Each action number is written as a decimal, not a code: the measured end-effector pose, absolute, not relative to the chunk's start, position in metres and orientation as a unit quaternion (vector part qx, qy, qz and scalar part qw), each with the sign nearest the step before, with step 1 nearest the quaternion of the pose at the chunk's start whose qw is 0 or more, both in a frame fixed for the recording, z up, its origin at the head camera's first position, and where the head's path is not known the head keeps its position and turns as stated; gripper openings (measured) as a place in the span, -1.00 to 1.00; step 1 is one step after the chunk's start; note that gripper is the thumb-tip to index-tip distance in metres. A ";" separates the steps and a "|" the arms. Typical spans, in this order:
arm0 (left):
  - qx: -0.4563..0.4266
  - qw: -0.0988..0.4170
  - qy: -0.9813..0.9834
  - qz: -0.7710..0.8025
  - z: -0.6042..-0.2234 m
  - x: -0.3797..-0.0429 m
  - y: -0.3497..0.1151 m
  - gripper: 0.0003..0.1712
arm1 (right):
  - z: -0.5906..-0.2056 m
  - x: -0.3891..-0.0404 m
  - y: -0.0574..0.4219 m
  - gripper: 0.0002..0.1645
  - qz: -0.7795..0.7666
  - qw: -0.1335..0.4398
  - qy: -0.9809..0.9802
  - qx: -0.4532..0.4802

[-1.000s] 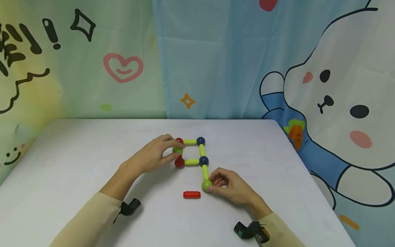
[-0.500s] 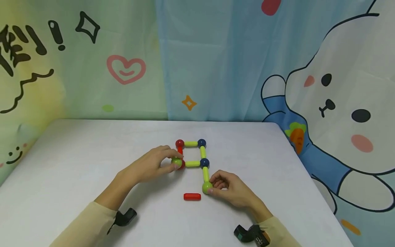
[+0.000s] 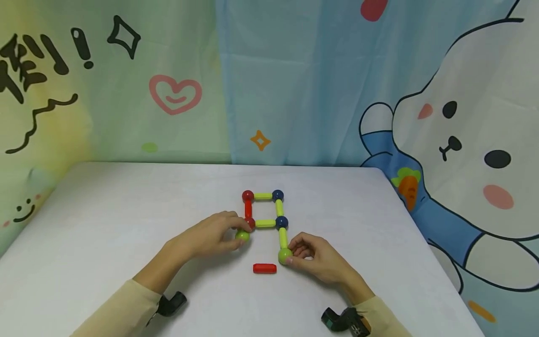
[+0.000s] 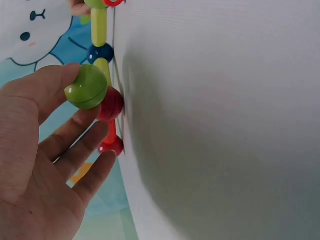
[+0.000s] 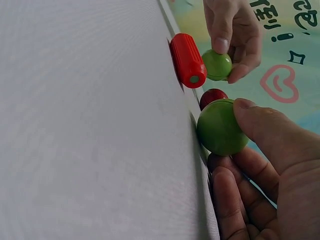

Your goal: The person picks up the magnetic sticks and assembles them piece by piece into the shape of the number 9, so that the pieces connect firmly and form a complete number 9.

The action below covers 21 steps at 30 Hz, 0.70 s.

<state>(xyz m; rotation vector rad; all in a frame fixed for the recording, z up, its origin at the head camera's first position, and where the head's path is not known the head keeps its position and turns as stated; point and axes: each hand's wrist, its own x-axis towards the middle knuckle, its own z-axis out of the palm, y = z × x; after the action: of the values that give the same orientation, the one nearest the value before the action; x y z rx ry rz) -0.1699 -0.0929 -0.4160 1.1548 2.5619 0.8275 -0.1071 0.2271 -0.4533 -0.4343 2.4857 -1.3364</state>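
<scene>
My left hand (image 3: 210, 236) pinches a loose green ball (image 4: 86, 87) between thumb and fingers, just to the near left of a red ball (image 4: 111, 104). My right hand (image 3: 316, 257) pinches another green ball (image 5: 223, 127), which sits at the near end of a yellow-green rod (image 3: 283, 238). That rod leads up to a dark blue ball (image 3: 281, 222). Beyond it lies a square frame of balls and rods: a second blue ball (image 3: 278, 195), a far red ball (image 3: 248, 196), a red rod (image 3: 248, 209) on the left, and yellow-green rods on the other sides.
A loose red rod (image 3: 265, 268) lies on the white table (image 3: 126, 210), left of the right hand. Dark wrist cameras sit at both sleeves. A printed curtain (image 3: 294, 93) hangs behind the table's far edge.
My left hand has brought the green ball toward me, from beside the red rod down past the nearer red ball. The right hand keeps its pinch in nearly the same place.
</scene>
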 end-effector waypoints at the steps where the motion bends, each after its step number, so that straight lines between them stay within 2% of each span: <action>1: 0.390 0.109 0.870 0.280 -0.415 -0.170 -0.093 -0.66 | -0.453 -0.107 0.227 -0.63 -0.463 0.141 0.862 -0.150; 10: 0.367 0.153 0.874 0.279 -0.415 -0.167 -0.097 -0.67 | -0.453 -0.107 0.227 -0.63 -0.465 0.143 0.860 -0.152; 21: 0.359 0.180 0.871 0.284 -0.417 -0.168 -0.101 -0.70 | -0.452 -0.107 0.227 -0.63 -0.464 0.145 0.862 -0.145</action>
<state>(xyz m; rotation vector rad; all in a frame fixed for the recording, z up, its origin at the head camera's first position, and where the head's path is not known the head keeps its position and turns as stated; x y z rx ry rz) -0.1681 -0.1009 -0.4175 1.0134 2.4612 0.8034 -0.1073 0.2267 -0.4520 -0.4177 2.4825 -1.3352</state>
